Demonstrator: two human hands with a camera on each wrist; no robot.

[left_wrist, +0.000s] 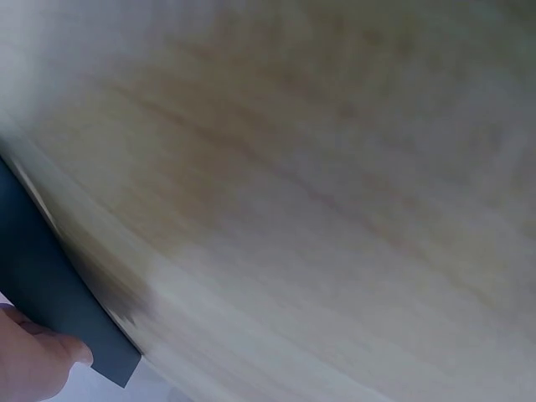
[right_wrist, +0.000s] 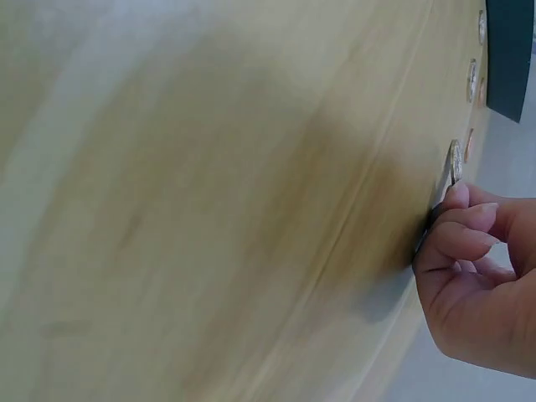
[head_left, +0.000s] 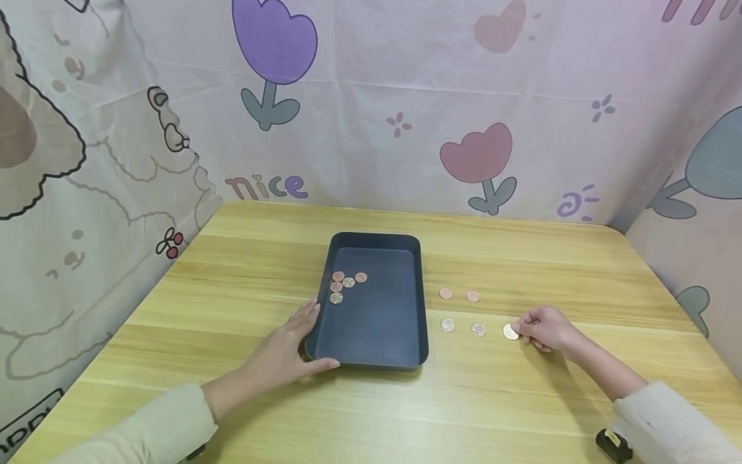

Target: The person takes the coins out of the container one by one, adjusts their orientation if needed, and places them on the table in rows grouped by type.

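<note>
My left hand (head_left: 285, 348) rests on the near left corner of a dark rectangular tray (head_left: 377, 335), fingers along the left wall and thumb stretched along the front wall. In the left wrist view, one digit (left_wrist: 50, 356) touches the tray's wall (left_wrist: 50, 276). To the right of the tray, my right hand (head_left: 547, 327) pinches the edge of a gold-coloured coin (head_left: 510, 332) low at the table; its other fingers are curled. The right wrist view shows that coin (right_wrist: 456, 159) at the fingertips (right_wrist: 457, 194).
Several copper and gold-coloured coins (head_left: 337, 298) lie inside the tray at its left. Between tray and right hand are two copper coins (head_left: 445, 294) and two paler coins (head_left: 447, 325) on the wooden table (head_left: 510, 406). A printed cloth (head_left: 359, 154) hangs behind.
</note>
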